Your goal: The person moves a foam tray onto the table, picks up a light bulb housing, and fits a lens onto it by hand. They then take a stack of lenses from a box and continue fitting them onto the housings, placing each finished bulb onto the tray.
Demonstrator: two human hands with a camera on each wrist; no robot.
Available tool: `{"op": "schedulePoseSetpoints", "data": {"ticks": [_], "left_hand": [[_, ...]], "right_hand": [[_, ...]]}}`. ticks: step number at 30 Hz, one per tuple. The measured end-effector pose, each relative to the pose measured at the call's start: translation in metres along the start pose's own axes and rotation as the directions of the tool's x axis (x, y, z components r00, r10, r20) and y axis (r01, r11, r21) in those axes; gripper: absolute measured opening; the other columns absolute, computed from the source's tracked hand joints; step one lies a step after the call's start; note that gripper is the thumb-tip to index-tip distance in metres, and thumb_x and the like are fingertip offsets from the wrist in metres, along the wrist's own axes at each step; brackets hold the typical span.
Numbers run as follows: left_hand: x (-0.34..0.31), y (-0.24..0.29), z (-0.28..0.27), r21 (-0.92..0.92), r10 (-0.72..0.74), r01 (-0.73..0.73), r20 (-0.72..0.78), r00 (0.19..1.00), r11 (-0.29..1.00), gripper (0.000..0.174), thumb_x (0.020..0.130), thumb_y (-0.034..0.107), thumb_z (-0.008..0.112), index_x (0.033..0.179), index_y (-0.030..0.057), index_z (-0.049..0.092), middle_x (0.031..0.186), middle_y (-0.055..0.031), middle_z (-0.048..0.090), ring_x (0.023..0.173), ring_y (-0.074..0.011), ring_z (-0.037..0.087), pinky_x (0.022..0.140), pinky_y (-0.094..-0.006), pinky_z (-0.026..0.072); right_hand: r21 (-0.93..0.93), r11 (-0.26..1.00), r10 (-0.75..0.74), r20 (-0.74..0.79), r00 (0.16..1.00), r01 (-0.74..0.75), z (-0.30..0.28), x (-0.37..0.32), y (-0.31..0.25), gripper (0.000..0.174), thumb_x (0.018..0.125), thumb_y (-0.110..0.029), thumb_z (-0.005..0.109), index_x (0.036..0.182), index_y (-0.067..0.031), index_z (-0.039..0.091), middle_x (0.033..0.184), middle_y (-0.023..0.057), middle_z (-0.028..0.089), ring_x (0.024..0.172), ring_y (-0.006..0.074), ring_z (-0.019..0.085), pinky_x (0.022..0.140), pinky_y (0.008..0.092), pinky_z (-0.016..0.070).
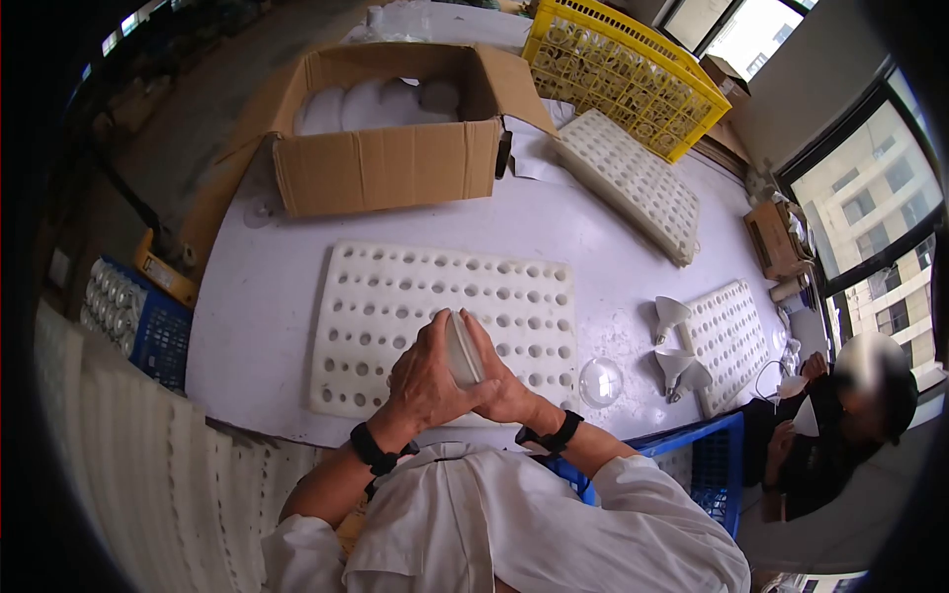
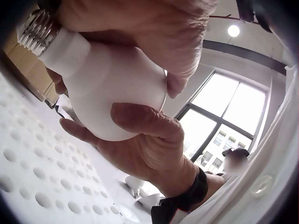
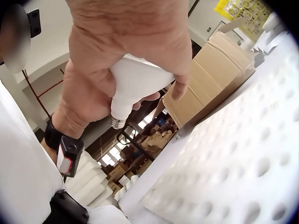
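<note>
Both hands hold one white bulb with a metal screw base, seen as a pale shape point(image 1: 462, 354) in the head view. In the left wrist view the bulb body point(image 2: 110, 86) lies tilted, its screw base at the upper left. The left hand point(image 1: 427, 374) grips one side and the right hand point(image 1: 502, 387) grips the other, thumbs and fingers curled round it. In the right wrist view the bulb point(image 3: 135, 81) points its screw base down. Beneath the hands lies a white foam tray point(image 1: 395, 296) with rows of holes.
A clear dome point(image 1: 600, 382) lies right of the tray. Beyond it are cone-shaped white lamps point(image 1: 672, 364) and another foam tray point(image 1: 730, 341). An open cardboard box point(image 1: 386, 168), a stacked foam tray point(image 1: 633, 183) and a yellow crate point(image 1: 633, 74) stand behind. Another person point(image 1: 840, 435) sits at right.
</note>
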State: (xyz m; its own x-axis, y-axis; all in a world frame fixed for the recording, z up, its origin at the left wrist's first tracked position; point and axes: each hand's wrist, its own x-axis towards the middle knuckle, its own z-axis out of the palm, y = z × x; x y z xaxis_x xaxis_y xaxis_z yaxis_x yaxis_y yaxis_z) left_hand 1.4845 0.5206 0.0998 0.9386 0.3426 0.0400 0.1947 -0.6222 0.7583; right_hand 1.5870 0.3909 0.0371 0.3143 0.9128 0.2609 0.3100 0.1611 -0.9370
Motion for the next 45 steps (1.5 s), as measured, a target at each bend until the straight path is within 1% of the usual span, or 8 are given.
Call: {"op": "schedulePoseSetpoints", "data": {"ticks": [7, 17, 21, 26, 30, 36, 42, 45], "left_hand": [[0.004, -0.007, 0.006, 0.005, 0.097, -0.097, -0.084, 0.992, 0.995, 0.095, 0.062, 0.038, 0.073, 0.132, -0.0034, 0.025, 0.118, -0.0268, 0.047, 0.105, -0.0396, 0.053, 0.087, -0.0455, 0.0468], [0.007, -0.013, 0.015, 0.085, 0.271, -0.258, -0.240, 0.932, 0.962, 0.090, 0.062, 0.038, 0.069, 0.129, -0.0073, 0.029, 0.118, -0.0278, 0.047, 0.105, -0.0407, 0.052, 0.087, -0.0460, 0.0461], [0.009, -0.012, 0.016, 0.065, 0.288, -0.280, -0.242, 0.927, 0.958, 0.087, 0.066, 0.038, 0.068, 0.130, -0.0073, 0.029, 0.119, -0.0279, 0.046, 0.107, -0.0406, 0.051, 0.087, -0.0457, 0.0452], [0.014, -0.009, 0.009, -0.101, 0.317, -0.331, -0.132, 0.939, 0.938, 0.074, 0.079, 0.039, 0.057, 0.132, -0.0047, 0.029, 0.122, -0.0267, 0.045, 0.108, -0.0391, 0.051, 0.090, -0.0453, 0.0425], [0.015, -0.008, 0.014, -0.108, 0.344, -0.358, -0.128, 0.930, 0.928, 0.074, 0.080, 0.041, 0.053, 0.133, -0.0040, 0.028, 0.125, -0.0272, 0.043, 0.111, -0.0390, 0.049, 0.092, -0.0451, 0.0407], [0.016, -0.008, 0.020, -0.075, 0.382, -0.391, -0.114, 0.917, 0.917, 0.075, 0.081, 0.043, 0.050, 0.135, -0.0039, 0.026, 0.130, -0.0293, 0.039, 0.118, -0.0405, 0.043, 0.097, -0.0454, 0.0354], [0.014, -0.014, 0.024, -0.094, 0.397, -0.410, -0.129, 0.909, 0.907, 0.077, 0.081, 0.044, 0.050, 0.135, -0.0050, 0.025, 0.131, -0.0296, 0.037, 0.120, -0.0412, 0.040, 0.100, -0.0458, 0.0320], [0.014, -0.014, 0.024, -0.053, 0.449, -0.462, -0.158, 0.879, 0.885, 0.078, 0.082, 0.043, 0.048, 0.134, -0.0086, 0.024, 0.128, -0.0297, 0.037, 0.117, -0.0409, 0.042, 0.100, -0.0444, 0.0339]], "right_hand": [[-0.070, 0.997, -0.030, -0.036, 0.999, 0.027, 0.003, 0.003, -0.003, 0.094, 0.074, -0.007, 0.065, 0.145, -0.0018, 0.003, 0.150, 0.0219, 0.002, 0.139, 0.0372, 0.006, 0.111, 0.0422, 0.0138], [-0.169, 0.970, -0.185, -0.051, 0.981, 0.174, 0.000, 0.009, 0.000, 0.089, 0.076, -0.007, 0.063, 0.145, -0.0037, 0.007, 0.149, 0.0251, 0.002, 0.139, 0.0386, 0.005, 0.111, 0.0435, 0.0136], [-0.193, 0.963, -0.199, -0.044, 0.979, 0.187, -0.005, 0.008, -0.001, 0.091, 0.074, -0.004, 0.065, 0.145, -0.0054, 0.008, 0.149, 0.0254, 0.002, 0.139, 0.0403, 0.005, 0.111, 0.0455, 0.0143], [-0.235, 0.944, -0.253, -0.069, 0.965, 0.231, -0.008, 0.002, 0.002, 0.098, 0.067, 0.003, 0.067, 0.145, -0.0064, 0.009, 0.148, 0.0278, 0.002, 0.138, 0.0449, 0.004, 0.110, 0.0491, 0.0152], [-0.280, 0.924, -0.291, -0.073, 0.954, 0.261, -0.014, -0.002, 0.001, 0.102, 0.062, 0.004, 0.068, 0.145, -0.0082, 0.010, 0.147, 0.0307, 0.002, 0.136, 0.0489, 0.005, 0.109, 0.0520, 0.0163], [-0.322, 0.903, -0.325, -0.074, 0.943, 0.286, -0.018, -0.006, 0.003, 0.104, 0.056, 0.003, 0.070, 0.144, -0.0098, 0.014, 0.147, 0.0310, 0.002, 0.135, 0.0506, 0.005, 0.108, 0.0563, 0.0163], [-0.285, 0.905, -0.344, -0.046, 0.938, 0.317, -0.020, -0.005, 0.008, 0.106, 0.055, 0.001, 0.070, 0.144, -0.0150, 0.015, 0.147, 0.0296, 0.003, 0.136, 0.0491, 0.005, 0.108, 0.0562, 0.0154], [-0.291, 0.900, -0.349, -0.036, 0.937, 0.324, -0.020, -0.006, 0.009, 0.104, 0.056, 0.002, 0.070, 0.144, -0.0137, 0.017, 0.147, 0.0295, 0.005, 0.136, 0.0484, 0.006, 0.109, 0.0541, 0.0165]]}}
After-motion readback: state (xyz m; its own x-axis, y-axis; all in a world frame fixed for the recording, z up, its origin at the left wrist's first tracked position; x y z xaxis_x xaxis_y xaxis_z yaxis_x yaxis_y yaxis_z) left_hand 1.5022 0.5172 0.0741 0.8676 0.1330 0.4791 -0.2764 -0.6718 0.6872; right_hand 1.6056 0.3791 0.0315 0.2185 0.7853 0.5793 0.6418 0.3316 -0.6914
